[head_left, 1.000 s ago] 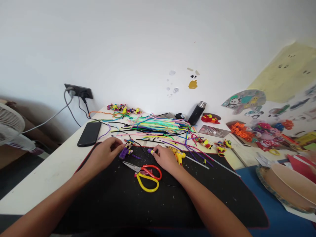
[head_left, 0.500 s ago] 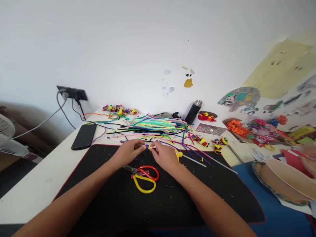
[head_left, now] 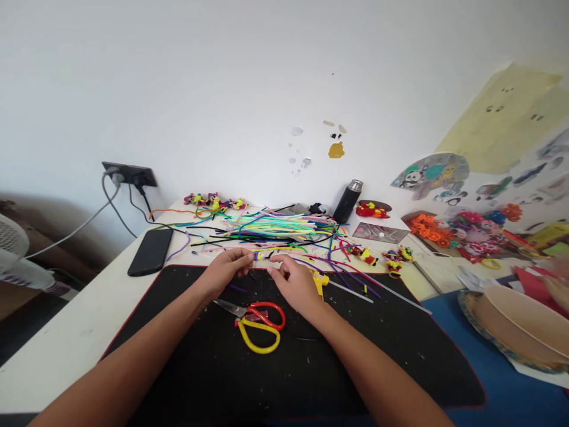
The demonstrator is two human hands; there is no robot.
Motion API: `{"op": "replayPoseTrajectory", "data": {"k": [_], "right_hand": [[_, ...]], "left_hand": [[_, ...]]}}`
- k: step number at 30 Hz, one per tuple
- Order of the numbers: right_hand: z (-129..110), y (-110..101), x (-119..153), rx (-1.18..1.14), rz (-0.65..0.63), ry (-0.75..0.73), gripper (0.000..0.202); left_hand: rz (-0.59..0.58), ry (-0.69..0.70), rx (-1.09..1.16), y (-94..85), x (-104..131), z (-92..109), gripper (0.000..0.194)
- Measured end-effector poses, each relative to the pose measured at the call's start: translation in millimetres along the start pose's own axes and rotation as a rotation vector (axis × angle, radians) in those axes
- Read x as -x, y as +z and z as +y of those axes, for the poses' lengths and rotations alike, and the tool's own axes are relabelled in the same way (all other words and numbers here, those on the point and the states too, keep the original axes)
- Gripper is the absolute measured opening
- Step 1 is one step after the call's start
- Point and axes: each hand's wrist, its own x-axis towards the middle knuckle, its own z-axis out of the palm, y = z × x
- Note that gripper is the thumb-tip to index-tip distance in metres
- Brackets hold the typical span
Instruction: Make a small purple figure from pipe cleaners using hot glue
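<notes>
My left hand (head_left: pixel 227 271) is closed, with thumb and fingertips pinching a small purple, yellow and white pipe-cleaner piece (head_left: pixel 259 256). A short black bit (head_left: pixel 269 255) shows at its right end. Just right of that, my right hand (head_left: pixel 294 281) has its index finger and thumb apart with nothing visible between them, the index tip close to the black bit. Below the hands, scissors (head_left: pixel 268 311) with one red and one yellow handle lie partly open on the black mat (head_left: pixel 213 367). A yellow glue gun (head_left: pixel 320 281) is partly hidden behind my right hand.
A pile of coloured pipe cleaners (head_left: pixel 275 225) spreads along the wall. Around it are a phone (head_left: pixel 151 251), a black flask (head_left: pixel 348 201), a white box (head_left: pixel 377 228) and small pipe-cleaner figures (head_left: pixel 393 262). At right, another person's hand (head_left: pixel 558 290) is near a beige bowl (head_left: pixel 524 320).
My right thumb and finger have come off the small piece and spread apart, showing its black end. My left hand has shifted slightly left, still pinching the piece.
</notes>
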Motion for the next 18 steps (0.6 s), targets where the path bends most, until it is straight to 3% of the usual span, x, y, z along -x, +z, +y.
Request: {"op": "replayPoseTrajectory", "data": {"k": [7,13,18], "right_hand": [[10.0,17.4,3.2,-0.232,0.004,0.046,0.023],[3.1,14.9,0.9,-0.356,0.028,0.073,0.026],[0.8,14.1,-0.6,-0.393,0.028,0.070,0.028]], "left_hand": [[-0.004,-0.008,0.205,-0.8,1.1,10.7,0.045],[0.010,0.009,0.242,7.2,4.6,22.9,0.043],[-0.002,0.042,0.430,12.7,12.5,64.3,0.038]]}}
